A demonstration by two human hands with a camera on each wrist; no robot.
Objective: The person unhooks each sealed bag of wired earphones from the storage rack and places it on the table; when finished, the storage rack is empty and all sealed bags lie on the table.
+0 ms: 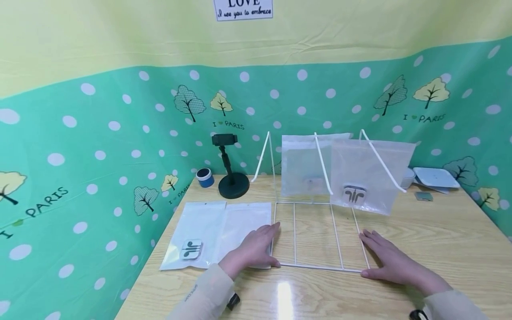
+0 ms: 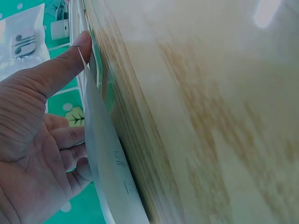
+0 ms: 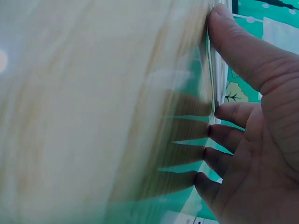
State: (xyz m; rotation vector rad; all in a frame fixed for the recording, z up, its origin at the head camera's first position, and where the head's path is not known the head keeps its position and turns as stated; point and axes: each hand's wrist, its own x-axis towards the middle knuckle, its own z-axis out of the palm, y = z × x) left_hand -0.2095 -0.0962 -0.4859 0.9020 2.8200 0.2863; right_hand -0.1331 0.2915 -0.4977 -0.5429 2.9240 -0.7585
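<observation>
A white wire rack (image 1: 320,267) lies with its base on the wooden table and three slanted prongs rising at the back. My left hand (image 1: 254,249) touches the left side of that base, thumb at the front corner, beside a flat zip bag (image 1: 246,222). Opposite, my right hand (image 1: 394,262) touches the right side, thumb at the other front corner. Two translucent zip bags hang on the prongs; the right bag (image 1: 376,164) holds white-cased earphones (image 1: 354,195), and the middle bag (image 1: 302,155) partly hides behind it. Fingertips of both hands meet the tabletop in the wrist views.
Left of the rack lies another zip bag (image 1: 204,222) with cased earphones (image 1: 191,249). A black stand (image 1: 234,185) and a blue jar (image 1: 205,178) are at the back left. White dishes (image 1: 436,177) and a small grey item (image 1: 424,196) sit back right. Patterned cloth (image 1: 120,186) hangs behind.
</observation>
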